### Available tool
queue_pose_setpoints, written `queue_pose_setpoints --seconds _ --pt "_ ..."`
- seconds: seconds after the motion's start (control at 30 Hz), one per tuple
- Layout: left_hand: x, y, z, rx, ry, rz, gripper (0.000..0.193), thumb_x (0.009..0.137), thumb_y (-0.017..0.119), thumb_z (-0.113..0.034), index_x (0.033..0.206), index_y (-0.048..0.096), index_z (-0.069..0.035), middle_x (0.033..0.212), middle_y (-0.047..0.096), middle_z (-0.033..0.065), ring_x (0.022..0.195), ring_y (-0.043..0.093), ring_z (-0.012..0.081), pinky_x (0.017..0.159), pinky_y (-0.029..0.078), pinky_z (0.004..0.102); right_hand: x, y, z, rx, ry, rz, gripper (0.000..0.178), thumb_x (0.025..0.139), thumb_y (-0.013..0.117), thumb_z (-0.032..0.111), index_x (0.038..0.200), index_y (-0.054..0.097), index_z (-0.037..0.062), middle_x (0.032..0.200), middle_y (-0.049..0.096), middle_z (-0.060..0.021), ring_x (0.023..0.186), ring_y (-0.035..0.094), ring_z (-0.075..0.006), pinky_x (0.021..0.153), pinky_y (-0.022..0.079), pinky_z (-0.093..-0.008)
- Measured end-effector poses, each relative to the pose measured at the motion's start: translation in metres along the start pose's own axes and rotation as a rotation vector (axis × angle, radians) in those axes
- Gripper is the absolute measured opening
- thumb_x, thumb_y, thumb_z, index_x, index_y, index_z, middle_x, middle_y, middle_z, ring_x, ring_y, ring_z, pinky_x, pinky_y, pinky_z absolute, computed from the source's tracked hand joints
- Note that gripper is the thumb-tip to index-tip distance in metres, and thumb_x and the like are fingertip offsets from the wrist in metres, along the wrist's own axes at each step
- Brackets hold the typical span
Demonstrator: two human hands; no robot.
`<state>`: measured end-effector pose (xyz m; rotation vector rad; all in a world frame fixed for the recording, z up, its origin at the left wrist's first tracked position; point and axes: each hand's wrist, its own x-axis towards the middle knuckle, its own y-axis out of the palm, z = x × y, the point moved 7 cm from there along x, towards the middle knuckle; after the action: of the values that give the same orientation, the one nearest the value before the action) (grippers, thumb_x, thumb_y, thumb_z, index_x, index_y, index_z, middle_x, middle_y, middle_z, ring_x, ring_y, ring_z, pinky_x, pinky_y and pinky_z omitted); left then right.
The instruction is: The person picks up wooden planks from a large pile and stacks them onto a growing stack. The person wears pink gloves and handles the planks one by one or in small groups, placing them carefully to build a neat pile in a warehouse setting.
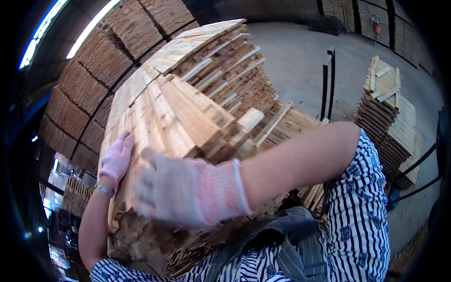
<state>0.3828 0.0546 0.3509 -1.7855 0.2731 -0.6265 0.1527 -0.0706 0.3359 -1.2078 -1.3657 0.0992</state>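
A tall stack of pale wooden boards [174, 56] fills the middle, its layers separated by thin strips. Several boards on its near top lie fanned out, among them a thick reddish board [190, 112] turned at an angle. My left hand [117, 156], in a pink and white knit glove, rests on the stack's left edge with fingers stretched along the wood. Across the near ends of the boards is my right hand [176, 190], in a grey-coated pink glove. Motion smears its fingers, and whether it grips a board cannot be seen.
Tall lumber stacks [98, 70] line the left side. Lower boards [291, 124] lie right of the main stack, near upright black metal posts [327, 87]. Another board pile [390, 113] stands farther right on the grey floor [293, 51]. Dark bars run near the right rim.
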Motion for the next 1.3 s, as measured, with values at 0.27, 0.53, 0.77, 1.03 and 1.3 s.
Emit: queue_pose_setpoints --seconds 0.27,0.53,0.77,1.03,1.3 --pt "-0.119 0.006 -0.131 -0.009 0.253 0.105 0.061 0.101 0.043 -0.039 0.145 0.036 0.001 0.149 0.037 0.0224 0.138 0.036 0.0313 0.114 0.026 0.0398 -0.266 0.031 0.015 0.448 0.528 -0.345 0.022 0.083 0.06 0.028 0.094 0.06 0.0087 0.09 0.062 -0.0118 0.084 0.061 -0.0335 0.072 0.051 -0.0436" --pt "-0.116 -0.005 -0.161 0.522 0.347 -0.142 0.059 0.099 0.048 -0.043 0.136 0.047 0.003 0.134 0.052 0.0213 0.12 0.051 0.038 0.101 0.038 0.0494 -0.672 0.228 0.153 0.587 1.913 0.784 0.03 0.088 0.052 0.023 0.096 0.071 0.0014 0.096 0.069 -0.0216 0.094 0.068 -0.0346 0.079 0.054 -0.0446" --pt "-0.184 0.139 -0.224 0.817 0.456 -0.58 0.073 0.095 0.047 -0.052 0.146 0.033 -0.001 0.147 0.03 0.0316 0.134 0.027 0.0533 0.108 0.024 0.0647 -0.764 0.202 0.208 0.511 2.888 0.081 0.056 0.083 0.064 0.037 0.127 0.057 0.0022 0.121 0.062 -0.0252 0.113 0.061 -0.0358 0.095 0.049 -0.0428" --pt "-0.17 0.235 -0.264 0.479 0.337 -0.618 0.072 0.095 0.05 -0.051 0.146 0.035 -0.003 0.151 0.025 0.0281 0.139 0.024 0.0476 0.112 0.022 0.0589 -0.828 0.181 0.155 0.085 3.144 -0.16 0.083 0.082 0.066 0.046 0.146 0.032 0.0059 0.144 0.042 -0.0243 0.13 0.045 -0.04 0.106 0.039 -0.0433" --pt "-0.159 0.275 -0.283 0.528 0.34 -0.695 0.073 0.094 0.051 -0.052 0.147 0.034 -0.004 0.152 0.024 0.0271 0.14 0.023 0.0461 0.113 0.022 0.0577 -0.853 0.195 0.112 -0.124 3.407 0.156 0.087 0.069 0.076 0.056 0.135 0.041 0.0106 0.128 0.05 -0.015 0.119 0.05 -0.0336 0.097 0.044 -0.0437"
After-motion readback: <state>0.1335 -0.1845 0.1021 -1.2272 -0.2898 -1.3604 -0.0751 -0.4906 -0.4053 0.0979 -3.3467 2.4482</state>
